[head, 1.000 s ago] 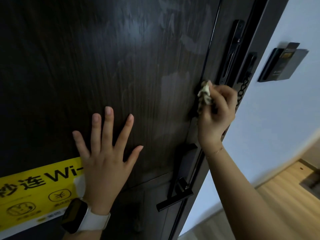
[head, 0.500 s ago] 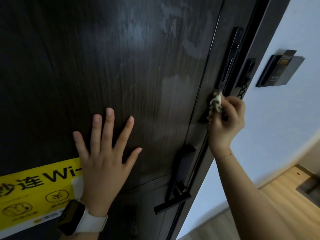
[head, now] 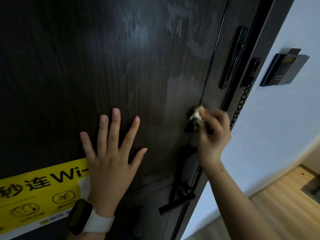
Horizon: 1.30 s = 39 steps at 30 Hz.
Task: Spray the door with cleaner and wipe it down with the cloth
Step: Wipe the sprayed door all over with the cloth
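A dark wood-grain door [head: 121, 66] fills most of the view, with pale wet smears on its upper middle. My left hand [head: 110, 163] lies flat on the door with fingers spread, a smartwatch on the wrist. My right hand [head: 212, 135] is closed around a small crumpled pale cloth [head: 197, 116], pressing it against the door's right edge strip just above the black lever handle [head: 178, 201]. No spray bottle is in view.
A yellow Wi-Fi sticker [head: 39, 193] sits at the lower left of the door. A black chain lock [head: 240, 104] and slide plate [head: 232, 58] are on the door's edge and frame. A card holder [head: 284, 68] hangs on the white wall. Wooden floor [head: 277, 205] at lower right.
My right hand with the cloth has slid down the door's right edge, from beside the chain lock toward the lever handle. My left hand has stayed flat on the door.
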Tool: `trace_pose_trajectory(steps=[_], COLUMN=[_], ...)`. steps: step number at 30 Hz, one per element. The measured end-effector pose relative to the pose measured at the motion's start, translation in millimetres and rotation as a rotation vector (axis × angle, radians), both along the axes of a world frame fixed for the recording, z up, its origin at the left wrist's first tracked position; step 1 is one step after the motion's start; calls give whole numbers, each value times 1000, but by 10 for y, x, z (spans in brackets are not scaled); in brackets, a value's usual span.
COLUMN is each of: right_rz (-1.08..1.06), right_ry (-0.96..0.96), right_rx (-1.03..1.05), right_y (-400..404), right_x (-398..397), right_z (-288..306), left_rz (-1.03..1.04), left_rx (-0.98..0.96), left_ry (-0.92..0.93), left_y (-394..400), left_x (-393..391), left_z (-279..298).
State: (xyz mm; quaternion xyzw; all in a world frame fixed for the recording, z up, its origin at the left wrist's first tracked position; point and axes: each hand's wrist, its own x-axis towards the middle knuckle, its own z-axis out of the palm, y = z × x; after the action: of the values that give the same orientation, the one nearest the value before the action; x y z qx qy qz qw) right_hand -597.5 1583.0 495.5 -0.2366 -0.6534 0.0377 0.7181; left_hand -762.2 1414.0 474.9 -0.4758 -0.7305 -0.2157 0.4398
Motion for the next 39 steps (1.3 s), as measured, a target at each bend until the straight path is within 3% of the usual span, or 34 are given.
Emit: trace_pose_trajectory(steps=[4, 10, 13, 17, 19, 22, 25, 27, 30, 35, 39], right_rz=[-24, 57, 62, 1, -10, 5, 52, 59, 56, -40, -41], right_ry=[36, -207, -207, -49, -8, -76, -323, -459, -539, -303, -352], right_rx=[84, 81, 123, 238, 258, 301, 312, 304, 381, 455, 441], right_y=[67, -290, -225, 71, 123, -2, -176, -209, -208, -127, -194], right_x=[-73, -114, -128, -129, -184, -208, -156, -122, -92, -266, -312], right_z=[253, -685, -258, 838, 1027, 495, -353, -576, -198, 978, 613], left_rz=[-6, -4, -12, -14, -16, -18, -23, -30, -37, -33, -46], left_rx=[11, 30, 20, 15, 18, 30, 31, 22, 21, 7, 16], left_ry=[17, 23, 11, 2, 6, 11, 4, -1, -10, 2, -4], left_y=[13, 25, 8, 2, 7, 9, 13, 7, -9, -16, -30], left_x=[-12, -9, -8, -9, -16, -10, -7, -12, 2, -9, -13], left_z=[-4, -1, 13, 11, 12, 5, 15, 17, 24, 34, 31])
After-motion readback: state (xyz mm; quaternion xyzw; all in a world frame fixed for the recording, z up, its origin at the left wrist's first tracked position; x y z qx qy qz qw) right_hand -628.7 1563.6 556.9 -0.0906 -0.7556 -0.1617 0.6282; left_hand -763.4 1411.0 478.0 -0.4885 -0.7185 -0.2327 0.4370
